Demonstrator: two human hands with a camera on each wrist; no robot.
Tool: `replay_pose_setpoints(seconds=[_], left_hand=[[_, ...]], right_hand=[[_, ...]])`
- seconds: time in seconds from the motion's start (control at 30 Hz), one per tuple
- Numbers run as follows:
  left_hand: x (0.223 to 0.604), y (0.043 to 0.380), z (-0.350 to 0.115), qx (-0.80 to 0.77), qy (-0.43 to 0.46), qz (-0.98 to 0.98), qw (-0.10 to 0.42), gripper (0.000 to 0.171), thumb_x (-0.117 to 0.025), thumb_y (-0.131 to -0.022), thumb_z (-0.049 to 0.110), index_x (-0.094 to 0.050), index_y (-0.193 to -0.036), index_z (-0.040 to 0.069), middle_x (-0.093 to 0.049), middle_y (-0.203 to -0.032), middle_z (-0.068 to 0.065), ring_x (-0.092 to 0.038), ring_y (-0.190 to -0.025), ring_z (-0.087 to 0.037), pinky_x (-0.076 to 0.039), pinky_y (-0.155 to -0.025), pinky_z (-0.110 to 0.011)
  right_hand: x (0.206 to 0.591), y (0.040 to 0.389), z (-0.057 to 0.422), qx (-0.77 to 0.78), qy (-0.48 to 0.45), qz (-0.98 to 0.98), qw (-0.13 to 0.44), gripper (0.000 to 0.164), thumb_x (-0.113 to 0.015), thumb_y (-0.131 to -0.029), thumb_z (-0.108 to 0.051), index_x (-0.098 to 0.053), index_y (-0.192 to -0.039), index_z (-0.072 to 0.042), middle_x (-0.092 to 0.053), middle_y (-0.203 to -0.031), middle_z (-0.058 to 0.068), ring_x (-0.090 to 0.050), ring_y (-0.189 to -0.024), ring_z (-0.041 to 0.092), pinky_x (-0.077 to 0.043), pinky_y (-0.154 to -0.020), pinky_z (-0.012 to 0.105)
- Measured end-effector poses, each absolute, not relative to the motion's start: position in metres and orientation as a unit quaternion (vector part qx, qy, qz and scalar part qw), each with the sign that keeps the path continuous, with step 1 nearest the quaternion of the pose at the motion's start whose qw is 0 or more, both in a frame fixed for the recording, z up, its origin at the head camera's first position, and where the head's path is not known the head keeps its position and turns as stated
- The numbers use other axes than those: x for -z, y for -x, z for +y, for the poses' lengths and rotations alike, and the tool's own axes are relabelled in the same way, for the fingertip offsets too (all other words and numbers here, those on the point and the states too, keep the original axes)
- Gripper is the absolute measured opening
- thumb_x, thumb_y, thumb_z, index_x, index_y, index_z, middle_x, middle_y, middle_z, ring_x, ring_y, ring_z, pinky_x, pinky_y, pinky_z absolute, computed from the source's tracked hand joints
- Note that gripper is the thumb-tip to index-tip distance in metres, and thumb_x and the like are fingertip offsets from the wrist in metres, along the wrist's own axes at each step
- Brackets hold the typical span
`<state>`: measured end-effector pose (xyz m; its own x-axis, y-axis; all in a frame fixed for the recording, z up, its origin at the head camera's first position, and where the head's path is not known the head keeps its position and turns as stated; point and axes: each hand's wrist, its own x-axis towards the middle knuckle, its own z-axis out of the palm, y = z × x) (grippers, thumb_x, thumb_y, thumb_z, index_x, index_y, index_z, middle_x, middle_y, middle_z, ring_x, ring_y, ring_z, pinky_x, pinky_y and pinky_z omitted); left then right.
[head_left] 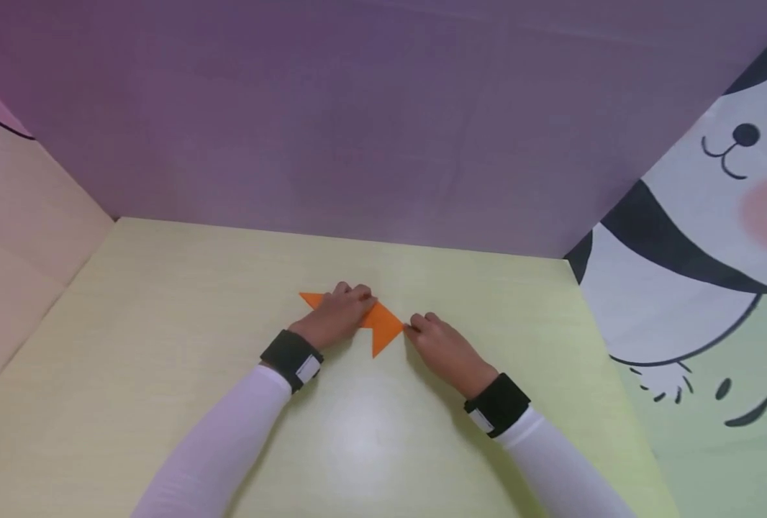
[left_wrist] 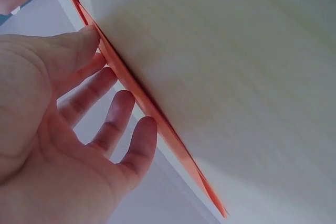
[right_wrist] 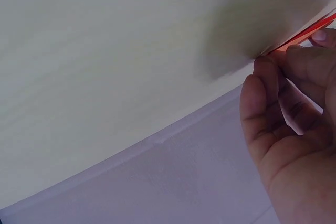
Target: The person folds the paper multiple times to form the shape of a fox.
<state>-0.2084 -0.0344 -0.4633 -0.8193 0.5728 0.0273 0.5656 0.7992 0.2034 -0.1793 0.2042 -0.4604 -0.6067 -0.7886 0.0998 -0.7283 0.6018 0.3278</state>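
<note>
A folded piece of orange paper [head_left: 386,327] with pointed ends lies on the pale table, partly covered by my left hand [head_left: 339,314]. In the left wrist view the paper [left_wrist: 168,135] shows nearly edge-on as a thin strip. The thumb and spread fingertips of that left hand [left_wrist: 79,108] rest along it. At the paper's right-hand point, my right hand [head_left: 445,352] pinches the tip between thumb and fingers. The right wrist view shows this right hand [right_wrist: 294,129] close up, its fingers bent at the corner of the paper [right_wrist: 302,38].
The pale wooden table [head_left: 183,403] extends around both hands. A purple sheet [head_left: 357,129] rises along its far edge. A wall with a cartoon panda print [head_left: 694,237] stands on the right, and a pale pink wall [head_left: 21,237] on the left.
</note>
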Motion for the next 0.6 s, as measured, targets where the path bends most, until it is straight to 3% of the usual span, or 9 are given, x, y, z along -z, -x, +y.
replay_pose_setpoints(seconds=[0.37, 0.6], left_hand=[[0.463, 0.208, -0.033, -0.093, -0.299, 0.950, 0.019, 0.036, -0.048, -0.099, 0.011, -0.053, -0.135, 0.009, -0.050, -0.132, -0.005, -0.048, -0.106, -0.028, -0.049, -0.078, -0.038], [0.460, 0.208, -0.027, -0.095, -0.302, 0.948, 0.015, 0.037, -0.046, -0.099, 0.008, -0.053, -0.135, 0.008, -0.049, -0.133, -0.007, -0.047, -0.106, -0.028, -0.047, -0.076, -0.036]], right_hand=[[0.461, 0.177, 0.208, 0.106, -0.418, -0.895, 0.116, 0.032, -0.067, -0.087, -0.003, -0.068, -0.119, -0.003, -0.059, -0.095, 0.009, -0.053, -0.077, 0.019, -0.051, -0.068, 0.022], [0.453, 0.184, 0.212, 0.090, -0.418, -0.897, 0.112, 0.021, -0.067, -0.087, -0.003, -0.074, -0.106, -0.006, -0.063, -0.088, 0.007, -0.059, -0.073, 0.017, -0.053, -0.067, 0.024]])
